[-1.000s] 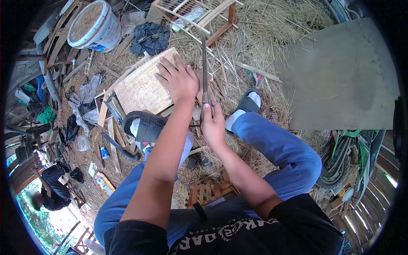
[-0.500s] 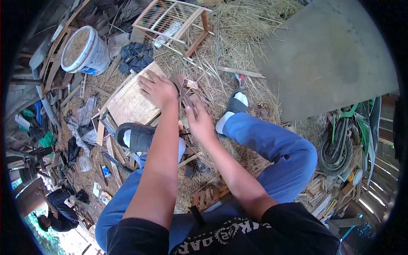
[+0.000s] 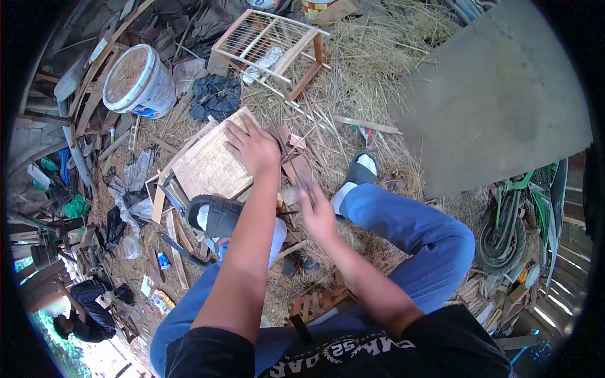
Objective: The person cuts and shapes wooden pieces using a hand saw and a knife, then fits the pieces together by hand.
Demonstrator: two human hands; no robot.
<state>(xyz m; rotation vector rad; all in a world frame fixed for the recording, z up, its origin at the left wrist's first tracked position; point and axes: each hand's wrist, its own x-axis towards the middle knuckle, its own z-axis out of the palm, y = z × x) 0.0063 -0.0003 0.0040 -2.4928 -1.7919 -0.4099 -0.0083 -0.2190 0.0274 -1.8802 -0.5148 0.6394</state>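
My left hand point(image 3: 253, 150) lies on a pale wooden box or thick board point(image 3: 211, 160), its fingers spread flat near the upper right edge. My right hand point(image 3: 319, 215) is closed around a long thin dark tool point(image 3: 296, 169), which slants up toward the left hand. Motion blurs this tool, so I cannot tell whether it is a saw, a file or a knife. Brown wood pieces point(image 3: 299, 170) lie just behind it. A foot in a dark sandal point(image 3: 217, 215) is against the lower edge of the box.
Beyond the box stand a white bucket point(image 3: 140, 82), a black plastic bag point(image 3: 215, 96) and a wooden cage point(image 3: 271, 47). Straw covers much of the ground. A large grey sheet point(image 3: 491, 101) lies right, above a wheeled green thing point(image 3: 504, 220). Another person point(image 3: 88, 309) sits at lower left.
My right hand has drawn back with the tool, farther from the left hand. The left hand keeps its place on the box. The whole view has shifted slightly.
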